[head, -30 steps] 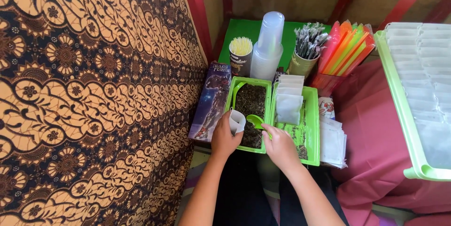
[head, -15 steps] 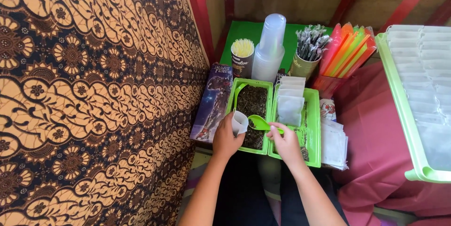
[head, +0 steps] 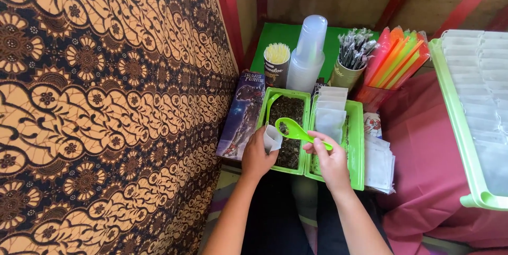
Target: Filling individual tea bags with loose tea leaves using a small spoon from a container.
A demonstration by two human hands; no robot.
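Beside patterned cloth (head: pixel 106 101), our right hand (head: pixel 332 162) pinches the green spoon (head: pixel 296 131). Its bowl points left, just above the small white pouch (head: pixel 273 139) our left hand (head: pixel 257 155) grips.

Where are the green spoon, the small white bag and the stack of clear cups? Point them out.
green spoon (head: pixel 288 128), head view, on its bowl.
small white bag (head: pixel 273 139), head view, on its front face.
stack of clear cups (head: pixel 308 56), head view, mid-stack wall.

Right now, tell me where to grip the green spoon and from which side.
Grip the green spoon by its flat handle end, where the right hand pinches it, coming from the right. The bowl points left toward the small white bag in the left hand and carries dark bits, so keep it level.
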